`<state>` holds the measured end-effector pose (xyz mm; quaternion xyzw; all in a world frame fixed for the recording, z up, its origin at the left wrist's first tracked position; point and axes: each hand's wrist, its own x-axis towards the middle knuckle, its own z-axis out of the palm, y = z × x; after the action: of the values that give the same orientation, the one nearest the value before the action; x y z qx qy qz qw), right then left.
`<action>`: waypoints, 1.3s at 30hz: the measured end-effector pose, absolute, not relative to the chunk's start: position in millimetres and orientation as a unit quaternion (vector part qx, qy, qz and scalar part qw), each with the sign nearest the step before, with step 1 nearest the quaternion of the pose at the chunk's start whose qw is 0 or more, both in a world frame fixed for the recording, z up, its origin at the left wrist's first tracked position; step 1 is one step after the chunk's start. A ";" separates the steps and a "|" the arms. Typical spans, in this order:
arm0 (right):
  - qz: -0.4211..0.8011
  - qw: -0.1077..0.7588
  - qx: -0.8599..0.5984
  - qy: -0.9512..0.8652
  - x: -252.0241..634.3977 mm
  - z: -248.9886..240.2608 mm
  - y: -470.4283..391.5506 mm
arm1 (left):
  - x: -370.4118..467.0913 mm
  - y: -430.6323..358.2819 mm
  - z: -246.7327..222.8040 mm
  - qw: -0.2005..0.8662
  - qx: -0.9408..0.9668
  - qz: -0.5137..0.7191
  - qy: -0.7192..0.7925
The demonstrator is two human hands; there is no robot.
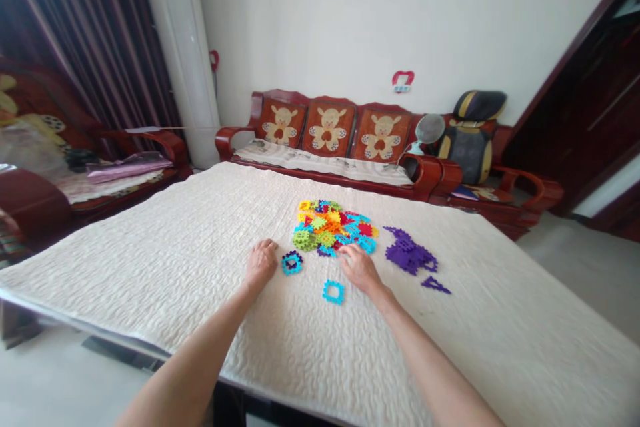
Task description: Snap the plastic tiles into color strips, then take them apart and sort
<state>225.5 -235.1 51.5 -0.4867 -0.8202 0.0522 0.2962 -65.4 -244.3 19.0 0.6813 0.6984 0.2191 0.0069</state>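
A mixed pile of colourful toothed plastic pieces (327, 223) lies on the quilted cover (165, 253). My right hand (361, 268) reaches to the pile's near edge, its fingertips at the pieces there; whether they grip one is too small to tell. Resting on the cover left of the pile is my left hand (262, 261), fingers curled downward and partly hidden. Just right of it sits a blue ring-shaped piece with dark purple (292, 263). A blue square frame (333, 291) lies nearer me. Purple pieces (409, 253) form a separate heap on the right, with a purple triangle (436, 285) beside it.
Beyond the table stands a red wooden sofa (330, 177) with bear-patterned cushions. An armchair (170, 143) is at the left. A small fan (430, 129) and a seat with a massage cushion (467, 150) are at the back right.
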 end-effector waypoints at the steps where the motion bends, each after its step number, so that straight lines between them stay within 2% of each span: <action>1: 0.064 0.299 -0.458 -0.834 201.8 48.7 -240.4 | -66.9 -244.3 18.5 0.017 0.678 0.228 0.699; 4: 0.098 0.290 -0.411 -0.858 142.9 40.8 -247.7 | -70.1 -245.2 18.1 0.030 0.667 0.253 0.700; 10: 0.113 0.262 -0.505 -0.815 95.2 29.5 -236.0 | -69.6 -246.5 20.4 0.038 0.660 0.259 0.704; 27: 0.122 0.254 -0.514 -0.810 122.7 30.6 -222.1 | -71.7 -243.0 14.1 0.031 0.660 0.267 0.701; 33: 0.079 0.240 -0.558 -0.790 145.1 41.3 -216.2 | -72.0 -241.4 12.5 0.026 0.664 0.267 0.698; 39: 0.044 0.238 -0.524 -0.817 118.9 46.3 -232.9 | -71.0 -242.1 12.4 0.022 0.660 0.269 0.701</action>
<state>118.9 -232.9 46.3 -0.5237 -0.8168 0.0442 0.2380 -71.0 -242.1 12.4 0.6603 0.7009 0.2689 0.0216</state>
